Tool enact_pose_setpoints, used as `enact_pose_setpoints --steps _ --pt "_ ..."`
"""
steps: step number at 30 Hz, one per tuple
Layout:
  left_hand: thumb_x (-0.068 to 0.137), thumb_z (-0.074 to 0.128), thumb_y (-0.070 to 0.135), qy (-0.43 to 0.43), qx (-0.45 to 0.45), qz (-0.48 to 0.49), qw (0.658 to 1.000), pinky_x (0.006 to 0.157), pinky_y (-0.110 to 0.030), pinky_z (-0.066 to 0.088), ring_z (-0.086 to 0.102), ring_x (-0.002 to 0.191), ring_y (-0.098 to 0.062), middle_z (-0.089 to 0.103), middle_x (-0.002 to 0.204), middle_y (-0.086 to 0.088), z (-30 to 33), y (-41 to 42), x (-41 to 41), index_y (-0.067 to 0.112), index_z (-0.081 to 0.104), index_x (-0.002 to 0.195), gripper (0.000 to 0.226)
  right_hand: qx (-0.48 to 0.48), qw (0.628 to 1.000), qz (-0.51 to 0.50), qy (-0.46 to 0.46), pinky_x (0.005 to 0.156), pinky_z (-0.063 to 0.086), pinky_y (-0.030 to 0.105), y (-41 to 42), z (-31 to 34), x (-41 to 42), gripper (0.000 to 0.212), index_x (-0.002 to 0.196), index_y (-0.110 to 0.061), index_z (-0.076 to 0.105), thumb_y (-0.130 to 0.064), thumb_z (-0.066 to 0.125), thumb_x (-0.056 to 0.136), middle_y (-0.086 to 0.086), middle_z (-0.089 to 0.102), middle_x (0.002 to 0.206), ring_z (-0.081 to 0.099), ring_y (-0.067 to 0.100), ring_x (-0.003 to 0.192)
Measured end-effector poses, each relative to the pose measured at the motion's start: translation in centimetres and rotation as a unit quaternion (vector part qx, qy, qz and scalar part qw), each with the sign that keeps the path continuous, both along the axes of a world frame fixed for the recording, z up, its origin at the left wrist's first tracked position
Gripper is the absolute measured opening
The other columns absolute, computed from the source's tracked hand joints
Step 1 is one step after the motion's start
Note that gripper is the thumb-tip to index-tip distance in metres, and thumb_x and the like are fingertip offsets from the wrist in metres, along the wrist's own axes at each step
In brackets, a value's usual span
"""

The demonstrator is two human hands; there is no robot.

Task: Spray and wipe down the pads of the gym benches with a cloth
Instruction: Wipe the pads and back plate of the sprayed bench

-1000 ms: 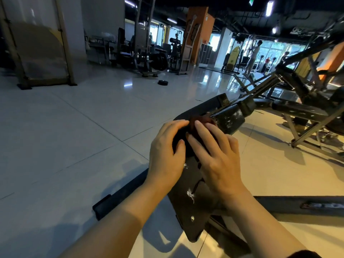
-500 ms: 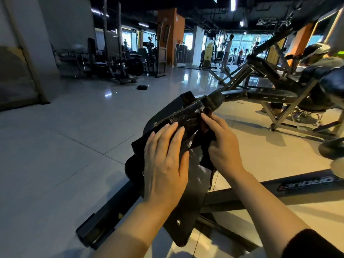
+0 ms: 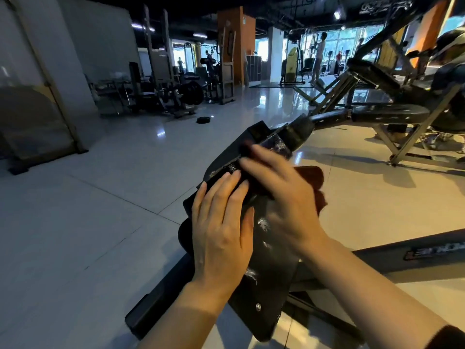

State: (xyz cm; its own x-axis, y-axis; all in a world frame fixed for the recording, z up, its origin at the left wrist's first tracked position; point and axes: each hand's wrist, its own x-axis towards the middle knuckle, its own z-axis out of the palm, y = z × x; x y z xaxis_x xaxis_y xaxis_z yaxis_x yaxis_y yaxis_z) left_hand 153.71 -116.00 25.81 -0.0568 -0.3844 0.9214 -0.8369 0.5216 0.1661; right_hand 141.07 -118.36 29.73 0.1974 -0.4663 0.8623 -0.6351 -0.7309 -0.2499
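The left hand [image 3: 221, 222] lies flat on the black bench pad [image 3: 269, 263], fingers straight and close together, palm pressed to the pad's upper left part with the fingertips reaching toward a scuffed, taped patch near the top edge. It grips nothing. The right hand [image 3: 284, 195] is blurred by motion; its fingers stretch out across the pad just above the left fingertips, and it presses on a dark reddish-brown cloth [image 3: 314, 182] that bunches out from under the palm on the right side. Whether the thumb curls round the cloth cannot be told from the blur, though the fingers look mostly straight.

The pad tilts up and away, its lower tip cut across by both forearms; white scuff marks and a small metal fastener show on the bare part between the wrists. Most of the cloth is hidden beneath the right hand. A dark sleeve cuff [image 3: 445, 336] sits at the bottom right corner, cut off by the frame.

Beneath the pad a black frame bar [image 3: 156, 306] runs down to the left on the pale tiled floor [image 3: 88, 222], and another bar with an unreadable label reaches to the right. A second padded bench [image 3: 387, 114] on angled metal legs stands well apart at the right. Farther back are racks and weight machines [image 3: 176, 91], a small dark disc on the floor [image 3: 203, 119], an orange pillar [image 3: 234, 41], and bright windows with distant figures too small to make out.
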Motion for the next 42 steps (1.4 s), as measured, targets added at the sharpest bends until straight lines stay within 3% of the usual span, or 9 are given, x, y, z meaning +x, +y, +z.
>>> enact_pose_setpoints --steps 3,8,15,19,24,29,33,37,42 --pt "0.096 0.052 0.02 0.0 -0.016 0.006 1.0 0.118 -0.041 0.025 0.045 0.132 -0.018 0.053 0.135 -0.006 0.1 -0.4 0.2 0.015 0.047 0.131 0.036 -0.029 0.998 0.034 0.048 0.112 0.037 0.032 -1.5 0.5 -0.3 0.04 0.124 -0.003 0.062 -0.012 0.044 0.089 0.015 0.053 0.138 0.045 0.025 0.132" --pt "0.094 0.055 0.024 -0.052 -0.045 0.018 0.997 0.117 -0.039 0.022 0.049 0.12 -0.021 0.058 0.125 -0.008 1.1 -1.3 1.1 0.016 0.052 0.123 0.03 0.136 0.98 -0.036 -0.14 0.112 0.037 0.039 -4.7 1.3 -2.3 0.057 0.128 -0.01 0.062 0.01 0.045 0.078 0.004 0.051 0.14 0.043 0.018 0.133" --pt "0.09 0.056 0.025 -0.088 -0.056 0.011 0.994 0.113 -0.049 0.029 0.05 0.115 -0.024 0.061 0.116 -0.011 2.2 -2.2 1.2 0.013 0.054 0.115 0.027 0.082 0.992 0.093 -0.004 0.116 0.031 0.036 -3.6 1.1 -1.7 0.056 0.127 -0.01 0.062 -0.013 0.033 0.079 0.005 0.043 0.148 0.036 0.017 0.14" --pt "0.089 0.055 0.025 -0.11 -0.06 0.002 0.992 0.115 -0.046 0.026 0.05 0.113 -0.023 0.055 0.116 -0.006 2.8 -2.5 1.2 0.015 0.054 0.112 0.026 0.19 0.968 0.041 -0.161 0.116 0.033 0.04 -6.0 1.0 -3.9 0.057 0.13 -0.01 0.06 0.013 0.042 0.081 0.0 0.042 0.149 0.032 0.005 0.135" --pt "0.095 0.049 0.03 -0.112 -0.084 0.007 0.99 0.116 -0.045 0.025 0.05 0.118 -0.024 0.051 0.121 -0.004 1.9 -3.3 1.2 0.015 0.052 0.117 0.026 0.138 0.977 0.136 -0.091 0.118 0.025 0.03 -2.8 1.9 -0.7 0.051 0.132 -0.015 0.058 -0.031 0.041 0.087 -0.002 0.049 0.145 0.034 0.005 0.139" --pt "0.095 0.047 0.033 -0.086 -0.102 0.01 0.991 0.116 -0.044 0.023 0.05 0.115 -0.022 0.051 0.118 -0.003 1.6 -4.0 0.5 0.015 0.053 0.112 0.025 0.102 0.991 0.041 -0.069 0.119 0.021 0.044 -5.9 1.2 -2.0 0.04 0.13 -0.024 0.06 -0.036 0.038 0.099 -0.011 0.039 0.15 0.025 0.005 0.144" --pt "0.093 0.051 0.031 -0.086 -0.105 0.011 0.991 0.117 -0.043 0.02 0.05 0.115 -0.021 0.051 0.119 -0.002 1.4 -4.1 0.7 0.016 0.053 0.112 0.024 0.173 0.964 0.072 -0.189 0.109 0.031 0.016 -5.8 0.7 -1.5 0.028 0.124 -0.025 0.063 -0.023 0.047 0.1 -0.006 0.037 0.15 0.033 0.0 0.135" --pt "0.096 0.047 0.033 -0.081 -0.103 0.017 0.991 0.118 -0.042 0.019 0.051 0.116 -0.022 0.051 0.121 -0.002 1.2 -4.1 0.5 0.016 0.052 0.114 0.025 0.107 0.986 0.072 -0.109 0.108 0.037 0.023 -5.2 0.6 -1.2 0.032 0.125 -0.02 0.064 -0.026 0.048 0.098 -0.008 0.047 0.14 0.042 0.004 0.131" --pt "0.096 0.047 0.032 -0.081 -0.095 0.013 0.992 0.118 -0.043 0.02 0.05 0.119 -0.021 0.051 0.123 -0.001 1.1 -3.9 0.5 0.016 0.052 0.117 0.026 0.198 0.956 0.064 -0.205 0.098 0.032 0.003 -7.6 2.3 -2.8 0.029 0.125 -0.022 0.062 -0.015 0.049 0.1 -0.007 0.049 0.134 0.041 -0.018 0.111"
